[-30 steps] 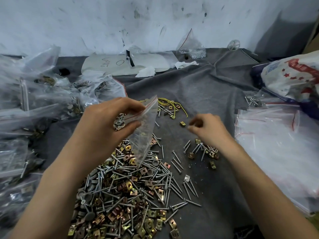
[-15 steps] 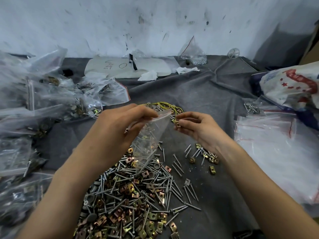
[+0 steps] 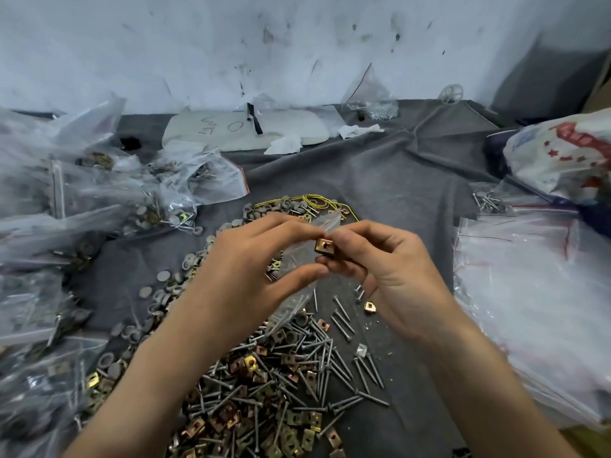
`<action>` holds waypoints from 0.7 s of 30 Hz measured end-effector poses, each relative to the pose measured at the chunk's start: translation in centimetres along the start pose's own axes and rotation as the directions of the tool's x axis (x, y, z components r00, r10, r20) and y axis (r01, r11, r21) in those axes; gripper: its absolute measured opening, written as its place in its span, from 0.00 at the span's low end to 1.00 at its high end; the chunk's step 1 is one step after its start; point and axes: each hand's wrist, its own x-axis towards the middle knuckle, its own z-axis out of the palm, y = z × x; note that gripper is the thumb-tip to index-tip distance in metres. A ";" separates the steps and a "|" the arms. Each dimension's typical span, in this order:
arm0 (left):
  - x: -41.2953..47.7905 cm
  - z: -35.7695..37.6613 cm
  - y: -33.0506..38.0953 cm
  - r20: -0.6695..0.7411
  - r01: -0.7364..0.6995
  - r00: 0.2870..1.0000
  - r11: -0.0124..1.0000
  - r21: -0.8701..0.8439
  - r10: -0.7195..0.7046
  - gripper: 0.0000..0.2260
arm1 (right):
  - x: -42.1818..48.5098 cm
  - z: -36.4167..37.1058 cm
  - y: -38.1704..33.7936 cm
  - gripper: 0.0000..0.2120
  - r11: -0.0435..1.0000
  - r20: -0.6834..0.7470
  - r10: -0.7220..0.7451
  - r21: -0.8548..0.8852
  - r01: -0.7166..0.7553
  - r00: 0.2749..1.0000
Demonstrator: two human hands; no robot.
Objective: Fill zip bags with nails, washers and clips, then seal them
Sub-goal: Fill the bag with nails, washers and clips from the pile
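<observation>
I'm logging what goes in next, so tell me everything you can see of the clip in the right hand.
The clip is a small, square piece of copper-gold metal with a hole in its face and a bent edge. The right hand pinches it between thumb and fingers, with its face toward the camera. It sits right at the edge of the clear zip bag that the left hand holds.

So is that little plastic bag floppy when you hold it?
Probably floppy: the bag sags and creases below the left hand pinching it. Likely very light, being thin and see-through. It may feel slippery, since the film looks glossy.
</observation>
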 end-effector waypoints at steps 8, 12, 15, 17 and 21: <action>-0.1 -0.1 -0.1 -0.073 0.045 0.996 0.993 -0.112 -0.054 0.15 | -1.2 0.8 0.1 0.09 0.892 0.002 -0.298 -0.354 0.280 0.955; -0.1 0.1 -0.2 -0.055 0.053 0.996 0.982 -0.181 -0.064 0.16 | -1.2 0.8 0.4 0.10 0.857 0.028 -0.358 -0.388 0.341 0.933; -0.1 0.2 -0.2 -0.030 0.072 0.996 0.956 -0.286 -0.084 0.15 | -1.1 0.7 0.7 0.13 0.803 0.076 -0.411 -0.440 0.401 0.908; 0.0 0.4 -0.2 -0.014 0.094 0.994 0.943 -0.320 -0.104 0.14 | -1.1 0.6 0.8 0.15 0.765 0.115 -0.435 -0.476 0.434 0.893; -0.1 0.3 -0.3 0.043 0.127 0.992 0.920 -0.370 -0.120 0.13 | -0.9 0.3 1.0 0.12 0.731 0.175 -0.431 -0.507 0.456 0.885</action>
